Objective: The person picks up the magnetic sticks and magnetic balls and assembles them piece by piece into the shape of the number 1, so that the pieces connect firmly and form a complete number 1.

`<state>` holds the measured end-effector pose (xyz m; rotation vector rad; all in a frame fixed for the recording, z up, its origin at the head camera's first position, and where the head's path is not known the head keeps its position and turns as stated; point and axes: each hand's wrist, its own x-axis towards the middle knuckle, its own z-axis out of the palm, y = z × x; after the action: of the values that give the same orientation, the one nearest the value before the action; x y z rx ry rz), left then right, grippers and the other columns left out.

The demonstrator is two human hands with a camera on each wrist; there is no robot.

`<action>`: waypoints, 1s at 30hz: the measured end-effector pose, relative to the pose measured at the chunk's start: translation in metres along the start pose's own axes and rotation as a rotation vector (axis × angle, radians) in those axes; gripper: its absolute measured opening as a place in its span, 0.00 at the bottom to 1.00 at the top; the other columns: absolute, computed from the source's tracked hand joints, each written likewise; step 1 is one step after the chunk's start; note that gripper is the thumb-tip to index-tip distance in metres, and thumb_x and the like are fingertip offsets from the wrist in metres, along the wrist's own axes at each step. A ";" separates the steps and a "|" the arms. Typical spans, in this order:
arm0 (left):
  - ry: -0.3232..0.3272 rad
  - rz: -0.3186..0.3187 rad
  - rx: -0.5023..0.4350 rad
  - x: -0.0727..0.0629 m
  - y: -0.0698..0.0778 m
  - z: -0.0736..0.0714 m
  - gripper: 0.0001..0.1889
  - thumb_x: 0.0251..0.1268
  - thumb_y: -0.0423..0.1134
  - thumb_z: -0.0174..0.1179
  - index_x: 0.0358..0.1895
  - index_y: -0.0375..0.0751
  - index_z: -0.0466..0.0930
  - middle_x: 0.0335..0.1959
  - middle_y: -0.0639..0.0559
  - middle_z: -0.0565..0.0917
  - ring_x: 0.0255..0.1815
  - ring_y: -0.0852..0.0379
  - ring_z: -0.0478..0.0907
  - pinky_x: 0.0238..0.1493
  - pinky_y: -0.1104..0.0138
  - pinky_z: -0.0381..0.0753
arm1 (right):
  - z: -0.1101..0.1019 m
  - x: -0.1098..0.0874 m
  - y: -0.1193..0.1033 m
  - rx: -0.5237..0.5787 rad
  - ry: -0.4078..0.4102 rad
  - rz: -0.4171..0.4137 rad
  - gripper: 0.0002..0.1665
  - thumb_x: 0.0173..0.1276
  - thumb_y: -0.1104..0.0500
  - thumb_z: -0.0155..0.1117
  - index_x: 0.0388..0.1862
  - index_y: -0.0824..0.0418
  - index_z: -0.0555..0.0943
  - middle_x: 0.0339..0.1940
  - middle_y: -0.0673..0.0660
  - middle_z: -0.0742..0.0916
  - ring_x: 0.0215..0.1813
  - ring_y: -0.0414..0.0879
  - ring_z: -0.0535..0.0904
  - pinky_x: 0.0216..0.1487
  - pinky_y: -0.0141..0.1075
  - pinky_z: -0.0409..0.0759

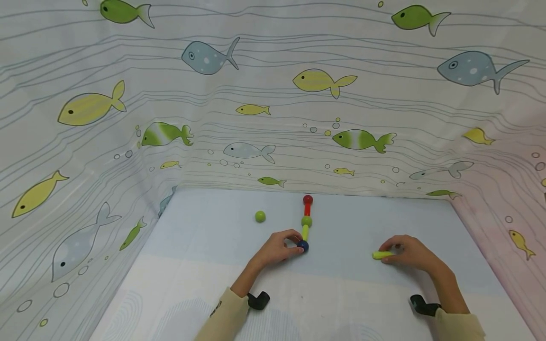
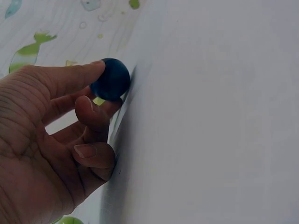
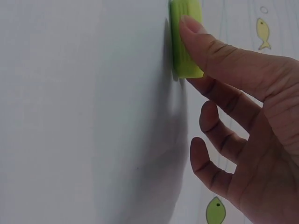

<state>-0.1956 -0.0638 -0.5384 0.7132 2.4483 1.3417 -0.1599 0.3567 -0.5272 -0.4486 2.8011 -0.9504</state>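
My left hand [image 1: 279, 248] pinches a dark blue ball [image 1: 303, 246] between thumb and fingers; the ball [image 2: 112, 79] also shows in the left wrist view. That ball sits at the near end of a chain lying on the table. From it a yellow-green rod [image 1: 304, 232] leads to a green ball [image 1: 306, 221], then a red rod [image 1: 307, 209] and a red ball [image 1: 308, 200]. Off to the right, my right hand [image 1: 409, 253] pinches a loose yellow-green rod [image 1: 381, 255], whose ribbed side [image 3: 188, 42] shows in the right wrist view, low against the tabletop.
A loose green ball [image 1: 260, 216] lies left of the chain. The white and pale blue table [image 1: 341, 293] is bordered at the back and sides by a fish-printed sheet [image 1: 281, 128]. Dark wrist cameras are worn at both sleeves.
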 end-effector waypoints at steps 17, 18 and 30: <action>0.012 0.029 -0.014 0.003 -0.003 0.000 0.14 0.64 0.43 0.67 0.51 0.47 0.81 0.43 0.58 0.83 0.47 0.57 0.78 0.41 0.66 0.76 | 0.018 0.007 -0.021 0.077 0.052 0.024 0.15 0.56 0.50 0.78 0.41 0.53 0.87 0.36 0.45 0.85 0.40 0.44 0.76 0.41 0.37 0.75; 0.014 0.026 -0.009 0.004 -0.003 0.000 0.14 0.64 0.43 0.67 0.52 0.48 0.81 0.43 0.58 0.83 0.47 0.57 0.77 0.42 0.66 0.76 | 0.020 0.008 -0.023 0.079 0.058 0.025 0.15 0.56 0.50 0.78 0.40 0.53 0.87 0.36 0.45 0.85 0.40 0.44 0.76 0.41 0.37 0.75; 0.021 0.013 -0.019 0.005 -0.003 0.002 0.14 0.64 0.43 0.67 0.52 0.48 0.81 0.44 0.59 0.83 0.48 0.57 0.78 0.41 0.67 0.76 | 0.046 0.026 -0.055 0.085 0.068 -0.017 0.10 0.60 0.54 0.76 0.39 0.53 0.85 0.32 0.44 0.82 0.37 0.44 0.74 0.38 0.38 0.74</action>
<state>-0.2003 -0.0611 -0.5422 0.7150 2.4478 1.3819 -0.1610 0.2803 -0.5312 -0.4372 2.8082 -1.1033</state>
